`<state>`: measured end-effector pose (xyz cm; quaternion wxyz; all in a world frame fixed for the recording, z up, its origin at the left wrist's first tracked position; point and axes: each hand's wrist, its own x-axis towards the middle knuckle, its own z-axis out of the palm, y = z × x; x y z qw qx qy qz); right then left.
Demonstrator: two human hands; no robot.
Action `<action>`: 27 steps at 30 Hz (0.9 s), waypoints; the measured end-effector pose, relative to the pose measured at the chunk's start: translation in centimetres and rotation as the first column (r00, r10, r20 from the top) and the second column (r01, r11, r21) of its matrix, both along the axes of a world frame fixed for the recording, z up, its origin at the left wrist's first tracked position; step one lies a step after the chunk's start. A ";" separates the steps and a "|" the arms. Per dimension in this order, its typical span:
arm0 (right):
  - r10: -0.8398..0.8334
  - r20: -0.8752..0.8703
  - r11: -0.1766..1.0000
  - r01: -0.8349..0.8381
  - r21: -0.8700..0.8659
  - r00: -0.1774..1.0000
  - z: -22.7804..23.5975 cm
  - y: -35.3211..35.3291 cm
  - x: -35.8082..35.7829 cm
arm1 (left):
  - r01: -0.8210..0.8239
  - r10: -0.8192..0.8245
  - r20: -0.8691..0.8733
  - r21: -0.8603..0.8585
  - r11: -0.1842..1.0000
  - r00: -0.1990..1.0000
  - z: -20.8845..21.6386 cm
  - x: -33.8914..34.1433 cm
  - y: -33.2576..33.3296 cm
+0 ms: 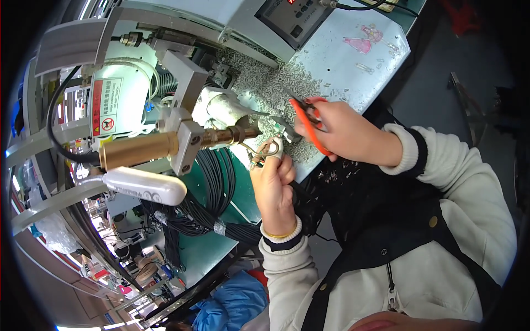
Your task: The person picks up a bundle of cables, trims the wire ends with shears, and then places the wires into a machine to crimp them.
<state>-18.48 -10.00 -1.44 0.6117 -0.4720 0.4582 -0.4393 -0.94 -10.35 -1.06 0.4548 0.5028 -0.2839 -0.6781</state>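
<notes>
My left hand [274, 190] is closed, fingertips pinched around a small cable end with thin wires, just beside a brass nozzle [223, 136]. A pale covering wraps one of its fingertips. Close to those fingers is a small grey-and-green connector piece [282, 129]; whether it is pinched or merely touching I cannot tell. My right hand [353, 132] is closed on orange-handled pliers [307, 126], their dark tip pointing up and left over the worktop. The right fingertips are near the connector piece and partly hidden by the tool.
Many small metallic bits [276, 80] cover the worktop [353, 71] by the machine. A control box [292, 22] stands behind. The brass cylinder [138, 150] and a white lamp-like housing [146, 186] reach in from the left. Coiled black cables [212, 176] lie on the green table [207, 256].
</notes>
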 end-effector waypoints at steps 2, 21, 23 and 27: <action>0.058 -0.039 0.998 -0.057 0.008 0.998 0.4 -1.7 0.5 | 0.004 -0.004 0.021 0.002 1.000 1.000 -0.1 0.0 -0.7; 0.063 -0.147 0.994 -0.075 -0.081 0.987 -1.2 -3.5 1.5 | -0.065 0.094 0.331 -0.097 0.993 0.939 1.0 -0.9 -1.1; 0.026 -0.130 0.990 -0.043 -0.131 0.991 -1.4 -3.5 1.6 | -0.069 0.095 0.319 -0.093 0.993 0.943 1.3 -1.3 -1.1; 0.029 -0.113 0.990 -0.045 -0.137 0.993 -1.6 -3.5 1.6 | -0.078 0.098 0.296 -0.079 0.994 0.950 1.4 -1.4 -1.1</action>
